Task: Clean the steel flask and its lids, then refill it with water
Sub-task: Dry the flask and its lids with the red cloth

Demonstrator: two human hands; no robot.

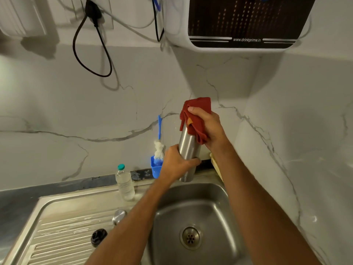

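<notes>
Evidently the drying stage is under way. A tall cylindrical brushed-steel flask (188, 150) is held upright above the back edge of the stainless-steel sink basin (193, 222), well clear of the drain. The left hand (176, 164) is wrapped closed around the lower half of the flask body, while the right hand (207, 127) is clenched on a folded dark red cloth (194, 119), which is pressed over the flask's top, so the mouth is hidden.

Two lids are seen lying apart on the ribbed steel draining board (63, 232) to the left of the basin: a round shiny steel cap (118, 216) near the basin edge and a small black plastic inner stopper (98, 237) nearer the camera. Neither is fitted yet.

A blue-handled bottle brush with white bristles (159, 148) is stood in a small blue plastic holder (155, 169) against the marble wall, which suggests that scrubbing is probably finished, though this cannot be confirmed. Whether the lids have been washed cannot be told.

Left to be done, as judged: the wiping is to be completed, the flask is to be filled, probably at the white and black wall-mounted water purifier (238, 22) above, and both lids are to be put back. A clear plastic bottle with a teal cap (125, 183) is stood on the sink rim, untouched.
</notes>
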